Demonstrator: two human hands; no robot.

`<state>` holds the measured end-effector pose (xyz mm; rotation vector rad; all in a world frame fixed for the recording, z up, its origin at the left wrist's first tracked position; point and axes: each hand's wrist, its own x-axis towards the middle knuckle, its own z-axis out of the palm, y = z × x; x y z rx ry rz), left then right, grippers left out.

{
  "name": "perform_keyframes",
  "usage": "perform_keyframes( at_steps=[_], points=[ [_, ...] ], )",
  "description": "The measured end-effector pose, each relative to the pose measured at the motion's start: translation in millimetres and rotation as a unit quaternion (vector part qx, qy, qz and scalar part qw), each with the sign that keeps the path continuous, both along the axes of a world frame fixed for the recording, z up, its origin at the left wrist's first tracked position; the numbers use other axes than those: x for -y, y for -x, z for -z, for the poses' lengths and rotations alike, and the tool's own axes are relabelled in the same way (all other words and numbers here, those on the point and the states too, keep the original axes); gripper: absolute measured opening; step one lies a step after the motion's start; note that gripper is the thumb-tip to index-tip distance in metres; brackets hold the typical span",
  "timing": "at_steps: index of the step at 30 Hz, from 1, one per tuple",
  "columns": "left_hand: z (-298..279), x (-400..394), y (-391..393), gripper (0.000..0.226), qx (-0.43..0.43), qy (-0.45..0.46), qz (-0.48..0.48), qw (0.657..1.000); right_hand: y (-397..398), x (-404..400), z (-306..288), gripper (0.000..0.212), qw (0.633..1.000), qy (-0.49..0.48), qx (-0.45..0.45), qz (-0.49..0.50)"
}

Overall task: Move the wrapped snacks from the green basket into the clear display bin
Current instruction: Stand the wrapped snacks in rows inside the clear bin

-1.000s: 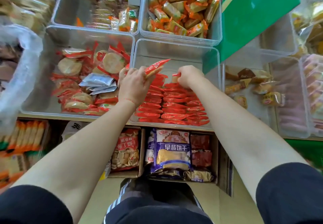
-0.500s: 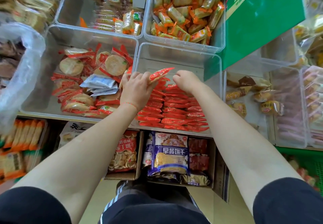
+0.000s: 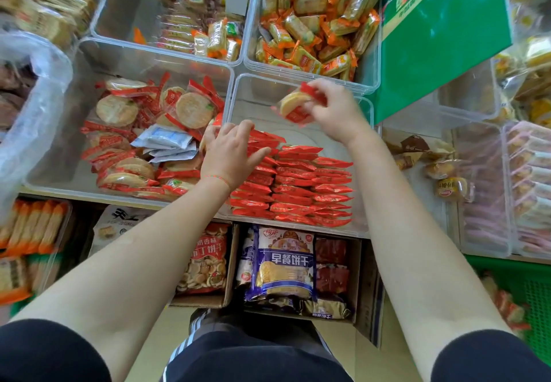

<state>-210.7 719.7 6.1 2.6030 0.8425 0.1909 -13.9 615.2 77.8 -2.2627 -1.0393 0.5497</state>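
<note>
Your right hand [image 3: 334, 110] pinches a wrapped snack [image 3: 293, 107] above the clear display bin [image 3: 365, 172]. Your left hand [image 3: 231, 154] rests flat, fingers relaxed, on the red packets [image 3: 298, 184] stacked inside it.

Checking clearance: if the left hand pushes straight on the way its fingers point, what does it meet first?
The left hand already rests on the rows of red-wrapped snacks in the clear plastic bin; continuing, it likely slides across them.
</note>
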Motion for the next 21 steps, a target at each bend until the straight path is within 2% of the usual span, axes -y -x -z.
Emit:
perform_keyframes(
  at_steps=[2,4,8,13,18,21],
  points=[
    [1.7,0.0,-0.2,0.050,0.001,-0.008,0.003,1.000,-12.8,6.0,11.9,0.021,0.997,0.028,0.043,0.059],
    [2.3,-0.4,-0.4,0.050,-0.002,-0.010,0.002,1.000,-10.0,4.3,28.7,0.021,0.992,0.092,0.049,0.068],
    [3.2,-1.0,0.1,0.049,-0.007,-0.019,0.003,1.000,16.8,0.2,56.2,0.036,0.960,0.273,0.037,-0.042],
    [3.5,-1.0,0.6,0.051,-0.006,-0.022,0.004,1.000,28.0,-4.8,62.7,0.045,0.961,0.272,-0.004,-0.051],
    [2.9,-0.6,0.7,0.049,-0.013,-0.025,0.007,1.000,28.0,-7.8,62.2,0.044,0.949,0.307,-0.018,-0.062],
    [3.1,-0.5,0.4,0.048,-0.022,-0.028,0.012,0.999,28.3,-5.8,63.1,0.047,0.957,0.286,-0.023,-0.037]
  ],
)
